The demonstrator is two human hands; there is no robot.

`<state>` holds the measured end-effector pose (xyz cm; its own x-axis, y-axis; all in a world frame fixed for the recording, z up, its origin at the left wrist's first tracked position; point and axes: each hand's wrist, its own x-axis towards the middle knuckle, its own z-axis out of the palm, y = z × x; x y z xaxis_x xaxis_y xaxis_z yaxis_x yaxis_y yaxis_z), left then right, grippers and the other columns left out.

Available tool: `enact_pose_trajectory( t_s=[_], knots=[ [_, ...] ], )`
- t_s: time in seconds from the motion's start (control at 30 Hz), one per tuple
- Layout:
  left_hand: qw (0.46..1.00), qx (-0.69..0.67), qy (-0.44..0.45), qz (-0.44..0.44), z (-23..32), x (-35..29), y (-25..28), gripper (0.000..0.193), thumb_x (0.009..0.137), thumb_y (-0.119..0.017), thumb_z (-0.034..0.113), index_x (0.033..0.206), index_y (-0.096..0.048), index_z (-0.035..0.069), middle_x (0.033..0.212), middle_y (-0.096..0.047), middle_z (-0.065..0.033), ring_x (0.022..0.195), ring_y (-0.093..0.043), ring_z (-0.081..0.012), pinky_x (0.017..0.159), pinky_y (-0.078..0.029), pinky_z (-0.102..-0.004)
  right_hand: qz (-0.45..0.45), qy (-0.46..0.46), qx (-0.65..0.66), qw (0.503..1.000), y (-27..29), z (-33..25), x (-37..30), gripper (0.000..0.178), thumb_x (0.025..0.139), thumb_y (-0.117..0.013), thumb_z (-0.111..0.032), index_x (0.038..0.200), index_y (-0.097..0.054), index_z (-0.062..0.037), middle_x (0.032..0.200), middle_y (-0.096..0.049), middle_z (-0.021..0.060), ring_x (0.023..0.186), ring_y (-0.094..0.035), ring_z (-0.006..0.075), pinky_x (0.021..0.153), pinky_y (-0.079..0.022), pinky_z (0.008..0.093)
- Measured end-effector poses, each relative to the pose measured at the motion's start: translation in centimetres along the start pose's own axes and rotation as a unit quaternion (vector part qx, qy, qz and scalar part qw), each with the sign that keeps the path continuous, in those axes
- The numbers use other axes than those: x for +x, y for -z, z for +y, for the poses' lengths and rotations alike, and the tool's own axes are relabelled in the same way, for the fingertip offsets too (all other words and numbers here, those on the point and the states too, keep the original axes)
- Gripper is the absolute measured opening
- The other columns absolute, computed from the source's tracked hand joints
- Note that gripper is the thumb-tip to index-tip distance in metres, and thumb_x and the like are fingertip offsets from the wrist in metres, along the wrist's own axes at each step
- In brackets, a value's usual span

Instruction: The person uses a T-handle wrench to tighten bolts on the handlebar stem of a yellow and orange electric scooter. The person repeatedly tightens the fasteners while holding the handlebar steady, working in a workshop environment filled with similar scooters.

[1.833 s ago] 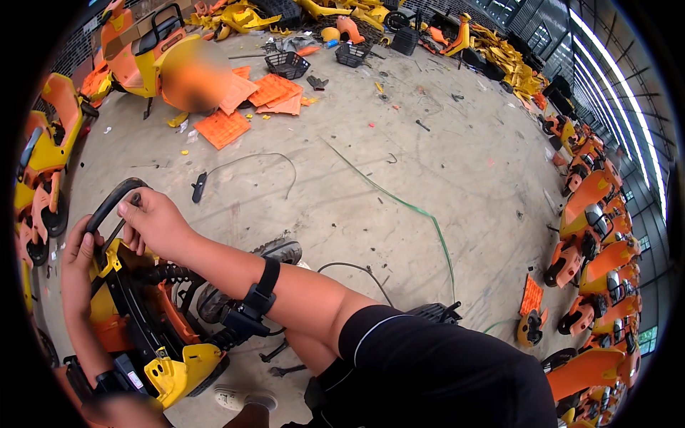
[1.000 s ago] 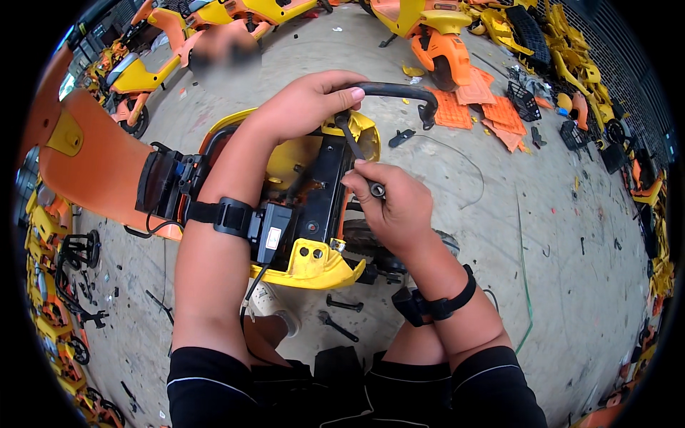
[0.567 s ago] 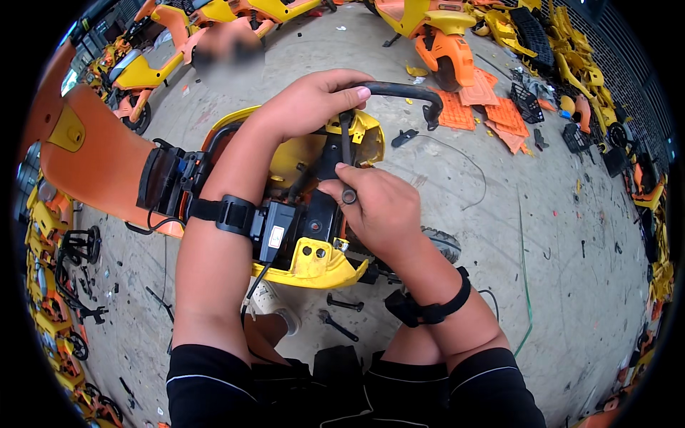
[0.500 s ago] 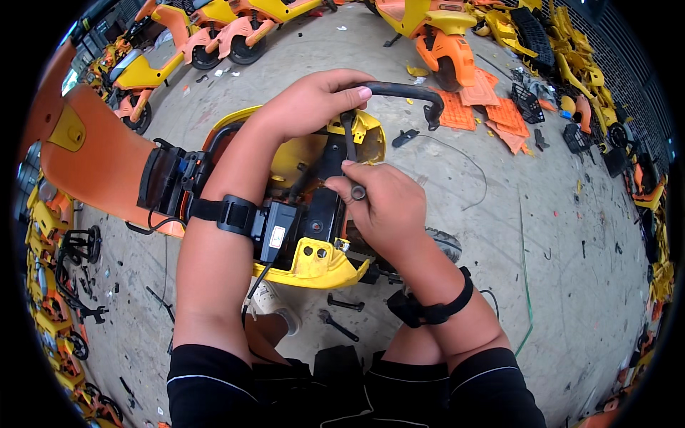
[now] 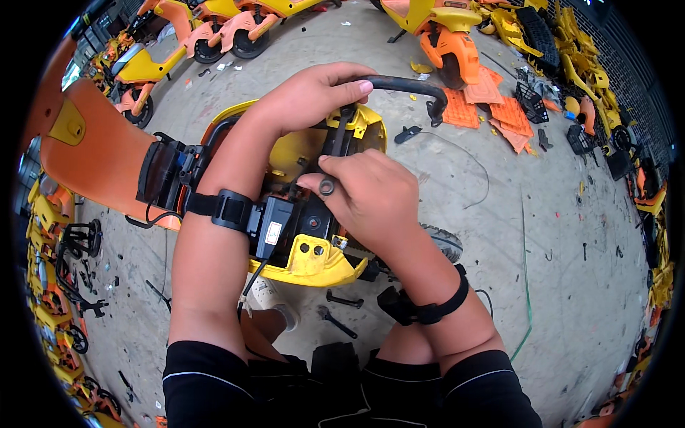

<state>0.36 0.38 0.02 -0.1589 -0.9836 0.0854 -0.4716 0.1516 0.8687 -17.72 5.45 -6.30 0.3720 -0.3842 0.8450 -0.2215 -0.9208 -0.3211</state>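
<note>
The rear of a partly stripped electric scooter, with a yellow body shell [image 5: 314, 267], stands in front of me. My left hand [image 5: 310, 100] is closed around a black curved grab rail [image 5: 407, 84] at its far end. My right hand [image 5: 374, 200] is closed on a dark socket wrench [image 5: 342, 132], whose hollow end shows by my thumb. The wrench's far end reaches a spot beneath the rail, close to my left hand; the fastener there is hidden. A black box with a white label [image 5: 273, 232] and cables sit inside the shell, next to my left forearm.
An orange scooter panel [image 5: 100, 150] rises at the left. On the floor near my feet lie an adjustable wrench [image 5: 335, 322] and a dark L-shaped tool [image 5: 344, 299]. Orange panels [image 5: 510, 114] lie at the far right, and several yellow and orange scooters [image 5: 453, 50] stand farther back.
My right hand has swung left with the socket wrench, so its near end sits farther left and slightly higher. My left hand remains on the grab rail.
</note>
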Motion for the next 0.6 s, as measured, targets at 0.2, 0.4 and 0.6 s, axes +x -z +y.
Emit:
enact_pose_trajectory(
  t_s=[0.2, 0.4, 0.6],
  knots=[
    [1.0, -0.009, -0.021, 0.002, -0.1, 0.0, 0.0, 0.043, 0.103, -0.062, 0.034, 0.135, -0.062, 0.006, 0.106, -0.066, -0.0024, 0.102, -0.06, -0.0125, 0.092, -0.049, -0.0291, 0.069, -0.203, 0.159, 0.964, 2.7, 3.1, -0.2, 0.023, 0.094, -0.074, -0.026, 0.095, -0.068, -0.0038, 0.079, -0.069, 0.0066, 0.065, -0.064, 0.0147, 0.059, -0.052, 0.0302],
    [1.0, -0.014, -0.022, 0.003, -0.2, 0.1, 0.0, 0.043, 0.102, -0.063, 0.033, 0.135, -0.062, 0.005, 0.107, -0.067, -0.0036, 0.102, -0.061, -0.0131, 0.093, -0.05, -0.03, 0.116, -0.359, 0.417, 0.827, 3.1, 6.0, 0.0, 0.023, 0.105, -0.061, -0.021, 0.11, -0.059, 0.0011, 0.084, -0.067, 0.0102, 0.072, -0.064, 0.0141, 0.063, -0.053, 0.0255],
    [0.999, -0.019, -0.028, 0.002, -0.6, 0.3, 0.1, 0.045, 0.101, -0.064, 0.033, 0.136, -0.061, 0.004, 0.109, -0.069, -0.0065, 0.102, -0.064, -0.0145, 0.091, -0.051, -0.0307, 0.138, -0.275, 0.36, 0.881, 2.3, 4.1, -1.3, 0.02, 0.099, -0.069, -0.017, 0.106, -0.062, 0.0001, 0.085, -0.071, 0.0089, 0.075, -0.068, 0.0136, 0.069, -0.056, 0.0261]
  ],
)
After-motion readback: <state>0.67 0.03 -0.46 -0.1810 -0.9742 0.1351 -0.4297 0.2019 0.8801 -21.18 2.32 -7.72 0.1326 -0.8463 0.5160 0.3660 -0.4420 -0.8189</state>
